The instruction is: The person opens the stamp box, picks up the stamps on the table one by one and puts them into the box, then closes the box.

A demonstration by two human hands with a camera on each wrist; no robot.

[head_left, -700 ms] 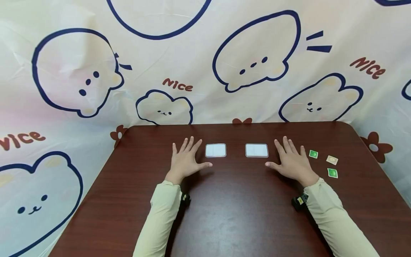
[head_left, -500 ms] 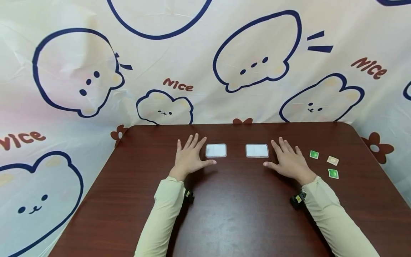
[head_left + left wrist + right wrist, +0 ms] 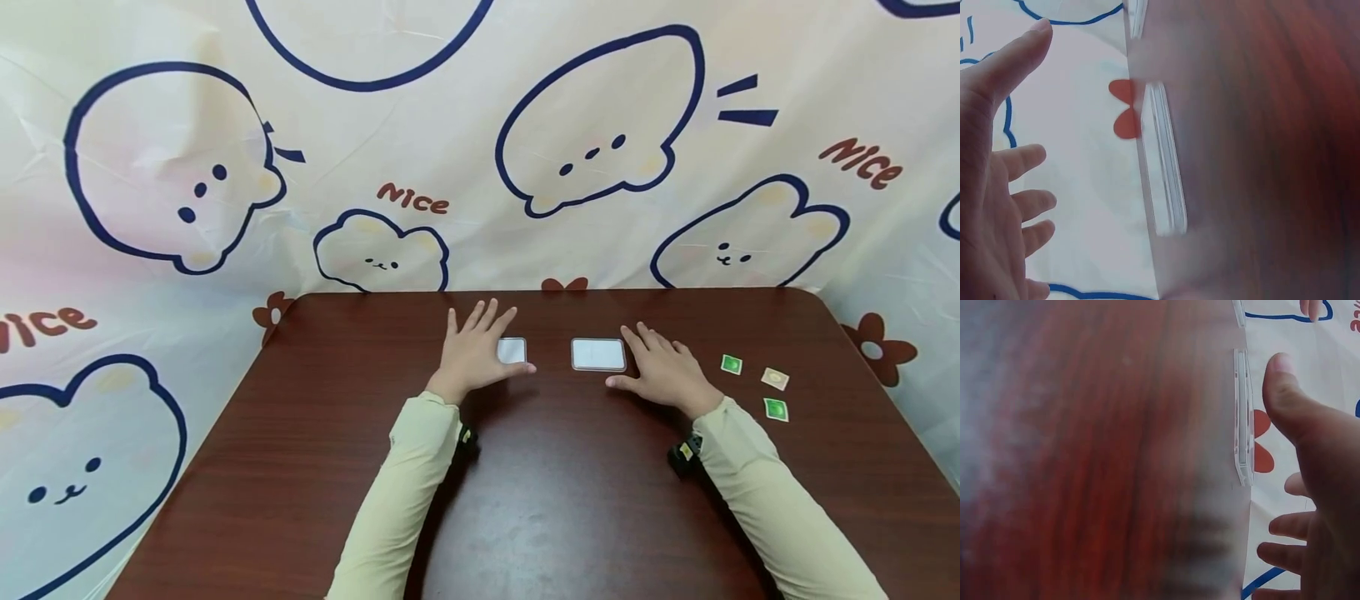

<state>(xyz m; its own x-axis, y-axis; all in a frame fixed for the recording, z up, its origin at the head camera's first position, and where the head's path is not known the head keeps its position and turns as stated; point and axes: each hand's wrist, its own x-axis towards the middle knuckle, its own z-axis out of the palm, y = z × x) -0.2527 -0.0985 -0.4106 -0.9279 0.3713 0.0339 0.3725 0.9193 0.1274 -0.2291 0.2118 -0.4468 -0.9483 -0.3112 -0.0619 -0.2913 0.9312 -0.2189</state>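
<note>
Two flat white rectangular cases lie side by side near the table's far edge. My left hand (image 3: 474, 357), fingers spread, hovers over the left case (image 3: 513, 350) and hides part of it from the head camera. In the left wrist view a gap shows between the spread fingers and the nearer case (image 3: 1164, 159). Just right of the right case (image 3: 597, 354) is my right hand (image 3: 667, 372), its fingers apart and nothing held. The right wrist view shows a case (image 3: 1243, 419) edge-on, with clear-looking sides, close to the thumb.
Right of the right hand lie a small green card (image 3: 731, 364), a beige card (image 3: 775, 378) and another green card (image 3: 776, 409). The dark brown table (image 3: 540, 492) ends at a patterned cloth backdrop (image 3: 480, 150).
My left hand has moved right, from beside the left case to over it. My right hand has shifted slightly left toward the right case. The cases have stayed in place.
</note>
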